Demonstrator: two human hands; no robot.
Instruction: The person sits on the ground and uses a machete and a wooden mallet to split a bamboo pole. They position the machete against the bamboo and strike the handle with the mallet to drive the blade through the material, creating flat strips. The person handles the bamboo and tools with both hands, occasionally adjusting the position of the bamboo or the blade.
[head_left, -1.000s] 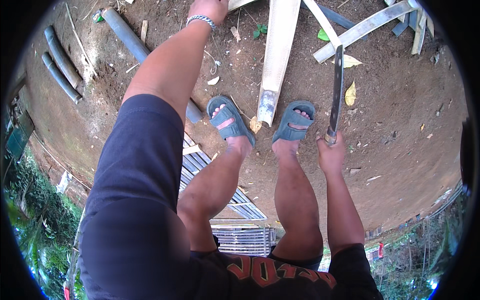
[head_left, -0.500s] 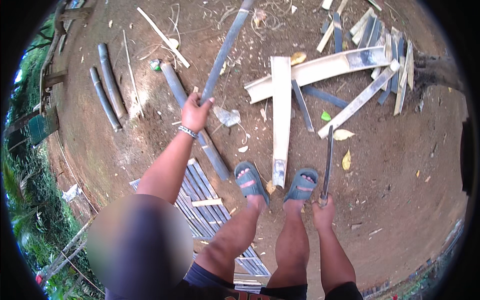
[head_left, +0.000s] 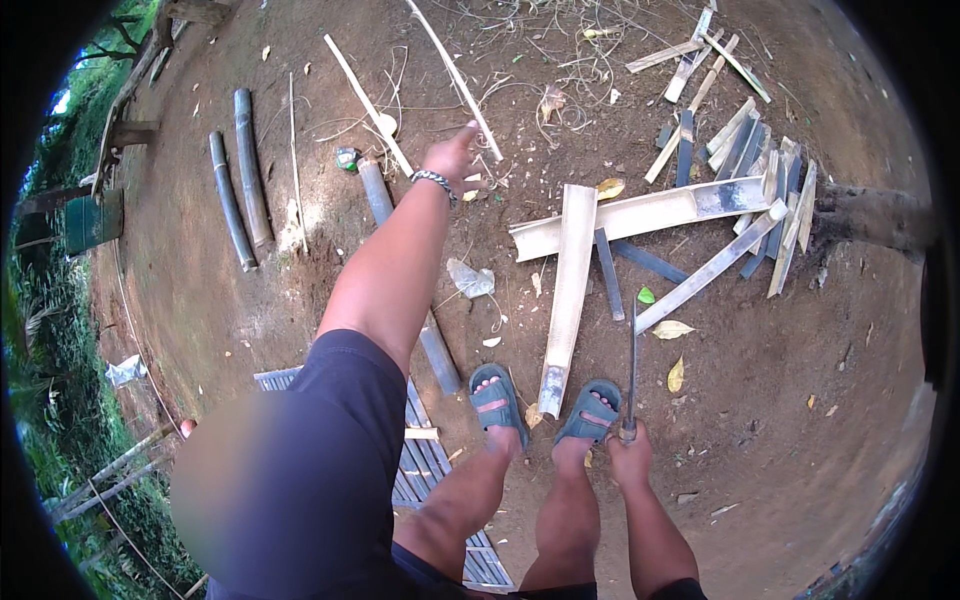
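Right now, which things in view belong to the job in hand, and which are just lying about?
Seemingly with the job:
machete, in the right hand
pale strip, by the open left hand
split bamboo pieces

Just lying about, apparently:
yellow leaves
green leaf
pale scrap
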